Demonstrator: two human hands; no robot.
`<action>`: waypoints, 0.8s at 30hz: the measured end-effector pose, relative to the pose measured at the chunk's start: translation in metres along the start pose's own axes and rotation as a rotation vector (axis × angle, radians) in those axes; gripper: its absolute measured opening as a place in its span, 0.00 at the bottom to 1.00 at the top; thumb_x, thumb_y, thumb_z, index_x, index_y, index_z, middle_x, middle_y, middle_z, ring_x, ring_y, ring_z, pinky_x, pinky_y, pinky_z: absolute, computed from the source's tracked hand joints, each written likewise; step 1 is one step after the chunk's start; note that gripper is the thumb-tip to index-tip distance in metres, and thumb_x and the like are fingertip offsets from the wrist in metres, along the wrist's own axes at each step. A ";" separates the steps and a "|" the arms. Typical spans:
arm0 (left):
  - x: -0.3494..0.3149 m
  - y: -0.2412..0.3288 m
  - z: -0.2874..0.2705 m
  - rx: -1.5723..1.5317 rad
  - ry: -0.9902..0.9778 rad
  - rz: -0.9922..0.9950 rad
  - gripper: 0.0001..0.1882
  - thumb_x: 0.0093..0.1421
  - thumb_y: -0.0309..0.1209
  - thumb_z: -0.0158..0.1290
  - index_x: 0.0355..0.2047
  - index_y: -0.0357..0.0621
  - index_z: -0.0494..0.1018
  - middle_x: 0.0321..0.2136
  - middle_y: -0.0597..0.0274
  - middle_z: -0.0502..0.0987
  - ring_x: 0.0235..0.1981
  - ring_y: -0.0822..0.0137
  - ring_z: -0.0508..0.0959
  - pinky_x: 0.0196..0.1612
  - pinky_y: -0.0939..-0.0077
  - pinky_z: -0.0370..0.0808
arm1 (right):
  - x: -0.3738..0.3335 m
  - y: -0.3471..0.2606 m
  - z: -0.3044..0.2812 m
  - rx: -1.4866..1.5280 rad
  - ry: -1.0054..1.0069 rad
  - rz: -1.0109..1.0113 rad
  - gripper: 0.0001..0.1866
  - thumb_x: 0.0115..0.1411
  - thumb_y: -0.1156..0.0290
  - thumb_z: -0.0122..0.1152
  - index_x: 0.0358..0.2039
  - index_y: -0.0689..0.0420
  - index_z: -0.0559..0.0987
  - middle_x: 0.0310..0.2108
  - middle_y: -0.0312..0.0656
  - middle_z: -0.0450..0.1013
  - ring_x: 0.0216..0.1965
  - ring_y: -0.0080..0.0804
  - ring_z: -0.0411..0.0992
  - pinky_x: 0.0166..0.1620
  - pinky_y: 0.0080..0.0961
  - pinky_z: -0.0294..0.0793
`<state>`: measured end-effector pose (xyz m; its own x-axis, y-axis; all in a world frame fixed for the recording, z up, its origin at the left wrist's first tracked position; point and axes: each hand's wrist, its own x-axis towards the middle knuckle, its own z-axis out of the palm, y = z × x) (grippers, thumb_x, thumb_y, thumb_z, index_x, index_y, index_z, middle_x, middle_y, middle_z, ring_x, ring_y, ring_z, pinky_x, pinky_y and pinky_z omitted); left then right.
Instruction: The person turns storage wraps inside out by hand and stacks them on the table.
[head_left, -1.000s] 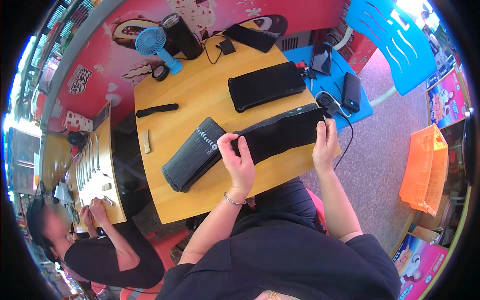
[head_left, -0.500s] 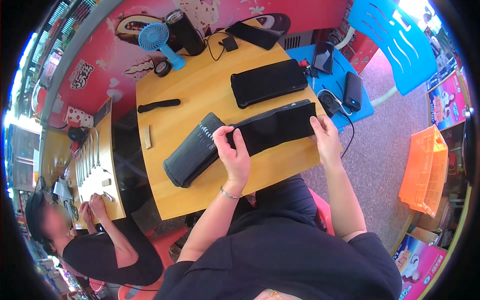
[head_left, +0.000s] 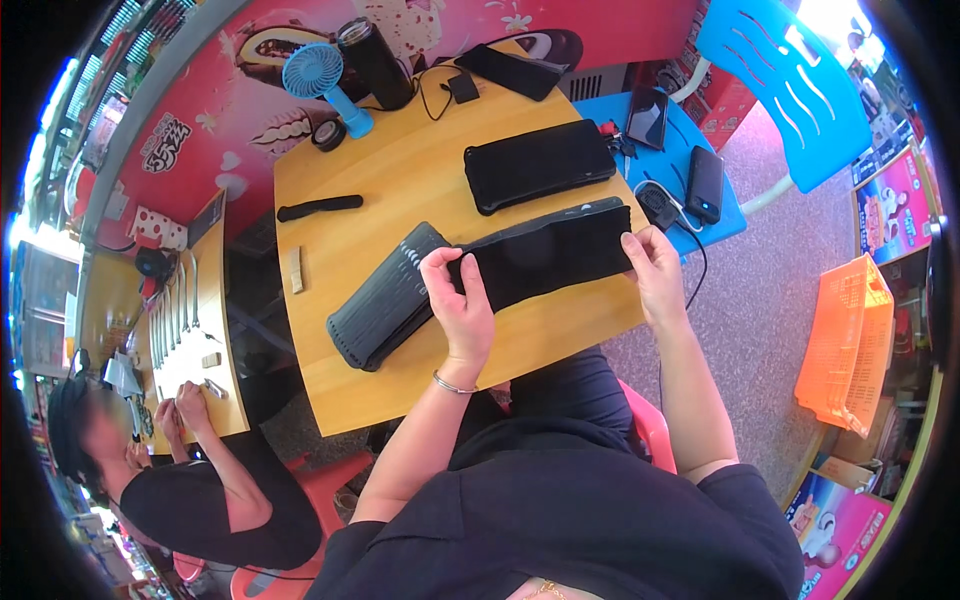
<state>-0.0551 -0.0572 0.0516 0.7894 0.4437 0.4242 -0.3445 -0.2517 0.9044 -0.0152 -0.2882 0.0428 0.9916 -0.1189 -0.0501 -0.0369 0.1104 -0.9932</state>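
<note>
A wide, flat black cloth-like strip [head_left: 555,258] is stretched between my two hands above the near half of the wooden table. My left hand [head_left: 460,298] pinches its left end between thumb and fingers. At the right end, my right hand [head_left: 653,268] grips the corner the same way. Behind the strip a greyish edge of something beneath it shows. Just left of my left hand lies a long dark grey stack [head_left: 385,300] of folded-looking pieces with pale marks along one edge. Farther back rests a thick black flat bundle [head_left: 540,165].
On the wooden table [head_left: 400,180] are a narrow black strip [head_left: 320,207], a small tan piece [head_left: 296,270], a blue fan [head_left: 313,72] and a black flask [head_left: 375,65]. A blue chair [head_left: 735,190] holds phones and cables. A co-worker [head_left: 200,510] sits left; an orange basket [head_left: 848,340] stands right.
Both hands keep their pinch on the black strip, which stays almost in place. My left hand has shifted very slightly left, and the whole view has moved a little.
</note>
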 end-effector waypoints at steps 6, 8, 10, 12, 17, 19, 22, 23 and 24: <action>0.010 0.004 0.002 0.046 -0.027 0.027 0.07 0.65 0.22 0.48 0.42 0.39 0.63 0.38 0.65 0.63 0.40 0.75 0.65 0.48 0.81 0.64 | 0.006 0.002 0.004 -0.095 0.011 -0.108 0.13 0.64 0.64 0.61 0.28 0.55 0.68 0.21 0.25 0.61 0.23 0.11 0.57 0.25 0.12 0.57; 0.012 0.005 0.001 0.036 -0.035 0.033 0.07 0.65 0.22 0.49 0.42 0.39 0.63 0.38 0.65 0.64 0.40 0.75 0.65 0.48 0.81 0.64 | 0.007 0.006 0.003 -0.144 0.025 -0.106 0.11 0.64 0.65 0.60 0.31 0.56 0.69 0.22 0.25 0.63 0.23 0.11 0.59 0.26 0.13 0.58; 0.012 0.005 -0.001 0.026 -0.043 0.041 0.07 0.65 0.22 0.49 0.42 0.38 0.63 0.38 0.65 0.64 0.40 0.75 0.65 0.48 0.81 0.65 | 0.005 0.004 0.005 -0.191 0.038 -0.104 0.11 0.65 0.65 0.59 0.35 0.58 0.70 0.23 0.26 0.65 0.24 0.12 0.60 0.27 0.13 0.58; 0.010 0.003 -0.004 0.059 -0.058 0.043 0.08 0.65 0.22 0.49 0.42 0.38 0.63 0.38 0.65 0.64 0.40 0.75 0.65 0.48 0.81 0.64 | 0.000 -0.007 0.011 -0.089 0.059 0.002 0.14 0.64 0.68 0.59 0.46 0.60 0.70 0.29 0.31 0.71 0.30 0.13 0.65 0.31 0.12 0.62; 0.008 0.005 -0.007 0.093 -0.057 0.070 0.08 0.65 0.23 0.50 0.42 0.38 0.64 0.38 0.65 0.64 0.39 0.75 0.65 0.46 0.82 0.65 | 0.001 -0.016 0.006 -0.018 -0.086 0.151 0.19 0.64 0.70 0.59 0.53 0.61 0.69 0.39 0.34 0.73 0.40 0.16 0.69 0.40 0.14 0.67; 0.006 0.004 -0.009 0.121 -0.063 0.079 0.08 0.64 0.23 0.51 0.41 0.38 0.64 0.37 0.65 0.64 0.38 0.75 0.66 0.45 0.82 0.66 | 0.003 -0.016 0.008 -0.016 -0.111 0.150 0.19 0.64 0.70 0.58 0.53 0.60 0.69 0.41 0.34 0.72 0.43 0.17 0.70 0.43 0.15 0.67; 0.005 0.002 -0.008 0.165 -0.057 0.229 0.09 0.60 0.21 0.55 0.39 0.37 0.67 0.33 0.59 0.71 0.31 0.69 0.71 0.37 0.78 0.69 | 0.010 -0.011 0.014 0.010 -0.140 -0.080 0.16 0.66 0.66 0.57 0.50 0.60 0.71 0.42 0.32 0.72 0.43 0.18 0.69 0.46 0.16 0.66; 0.005 0.004 -0.007 0.167 -0.055 0.229 0.09 0.60 0.21 0.55 0.39 0.37 0.67 0.33 0.59 0.71 0.31 0.69 0.71 0.37 0.78 0.69 | 0.012 -0.010 0.015 -0.038 -0.096 -0.106 0.15 0.66 0.63 0.56 0.47 0.60 0.73 0.39 0.31 0.71 0.40 0.17 0.68 0.45 0.14 0.64; 0.004 0.008 -0.006 0.170 -0.060 0.256 0.09 0.60 0.20 0.55 0.39 0.37 0.67 0.33 0.58 0.71 0.31 0.68 0.71 0.37 0.78 0.69 | 0.014 -0.008 0.017 -0.086 -0.052 -0.130 0.16 0.67 0.60 0.55 0.44 0.60 0.75 0.36 0.30 0.70 0.37 0.16 0.66 0.43 0.13 0.63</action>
<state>-0.0578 -0.0522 0.0610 0.7184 0.2973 0.6289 -0.4497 -0.4914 0.7459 0.0007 -0.2737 0.0516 0.9937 -0.0749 0.0832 0.0843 0.0120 -0.9964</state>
